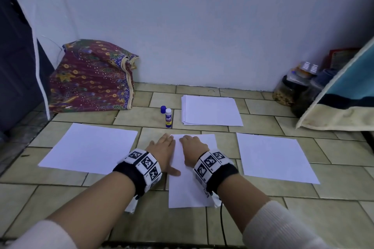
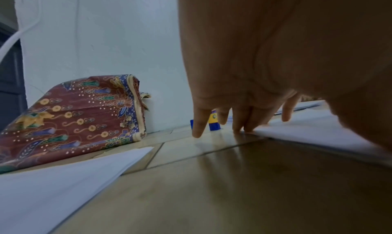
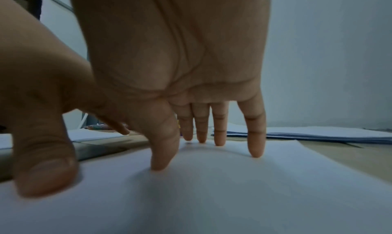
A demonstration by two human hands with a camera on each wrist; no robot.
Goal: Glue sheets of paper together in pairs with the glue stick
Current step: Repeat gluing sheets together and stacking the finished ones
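Paper sheet lies under both hands, left and right, fingers straight, pressing flat

White paper sheet dead centre on the olive-beige tiled floor with dark grout lines. Left of that sheet, another white sheet; right of it, one more white sheet; beyond it, a white paper stack. Just beyond the centre sheet stands the glue stick, white with a blue-and-yellow label, its blue cap beside it. Far left of the sheet, maroon batik cloth, yellow flowers, blue-green leaves, cream trim. Black-and-white square-patterned wristbands, cream sleeves, pale blue-grey wall.
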